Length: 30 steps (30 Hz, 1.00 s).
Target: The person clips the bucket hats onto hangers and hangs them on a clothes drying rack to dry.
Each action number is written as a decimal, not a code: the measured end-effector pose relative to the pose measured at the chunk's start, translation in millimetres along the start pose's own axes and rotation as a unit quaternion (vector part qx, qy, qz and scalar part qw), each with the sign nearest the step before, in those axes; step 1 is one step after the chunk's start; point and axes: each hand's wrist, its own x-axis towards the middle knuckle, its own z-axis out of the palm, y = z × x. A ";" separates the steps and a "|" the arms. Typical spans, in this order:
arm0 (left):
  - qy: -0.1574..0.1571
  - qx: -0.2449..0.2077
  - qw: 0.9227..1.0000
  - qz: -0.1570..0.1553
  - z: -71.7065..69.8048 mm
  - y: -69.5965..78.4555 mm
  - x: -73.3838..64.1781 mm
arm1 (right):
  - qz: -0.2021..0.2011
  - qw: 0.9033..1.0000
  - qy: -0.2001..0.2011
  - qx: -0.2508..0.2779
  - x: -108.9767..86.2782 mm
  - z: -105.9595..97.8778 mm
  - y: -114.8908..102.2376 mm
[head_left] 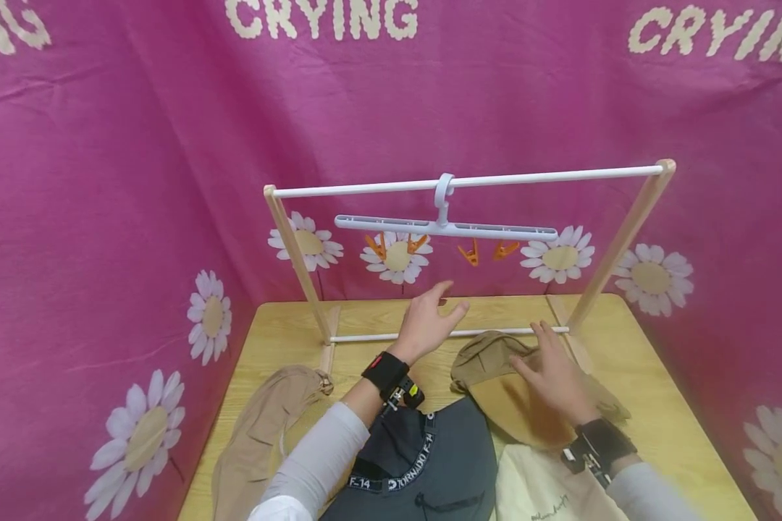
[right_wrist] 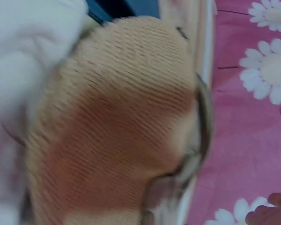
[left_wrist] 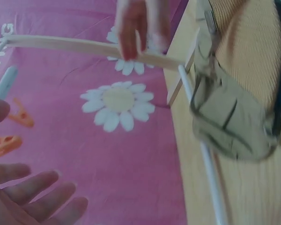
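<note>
My left hand (head_left: 426, 325) is in the air below the hanger, fingers spread and nothing in them. In the left wrist view its fingers (left_wrist: 42, 194) are apart, near the orange clips (left_wrist: 21, 115). My right hand (head_left: 554, 373) hovers over an olive cap with a ribbed tan brim (head_left: 508, 405), its fingers loosely extended; whether it touches the cap I cannot tell. The brim (right_wrist: 117, 93) fills much of the right wrist view. A pale blue hanger (head_left: 391, 226) hangs by its hook from the rack's white top rail (head_left: 358, 189), with several orange clips below it.
A dark sun hat (head_left: 456, 463) with a lettered band lies at the front middle. Left of it is a beige hat (head_left: 261, 427), and right of it a cream cloth item (head_left: 528, 485). The wooden rack (head_left: 615, 253) stands on the table (head_left: 645, 405); pink flowered curtains surround it.
</note>
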 end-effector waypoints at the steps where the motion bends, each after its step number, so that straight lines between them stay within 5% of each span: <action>1: 0.000 -0.005 1.000 -0.001 4.4 2.5 4.2 | 0.001 1.000 -0.006 -0.002 -0.1 5.1 1.4; 8: -0.008 -0.031 0.999 -0.026 29.6 14.5 31.1 | -0.025 0.999 -0.007 0.026 -6.2 38.6 7.1; 17: -0.042 -0.046 0.996 -0.059 54.4 30.0 50.4 | -0.004 0.997 -0.075 0.020 -19.3 60.9 -5.3; 23: -0.050 -0.103 0.992 -0.061 70.7 52.7 61.0 | -0.015 0.996 -0.088 0.020 -19.1 74.6 -11.9; 30: -0.007 -0.105 0.993 -0.061 88.8 67.2 77.3 | -0.085 0.995 -0.051 -0.004 -19.6 84.9 -9.8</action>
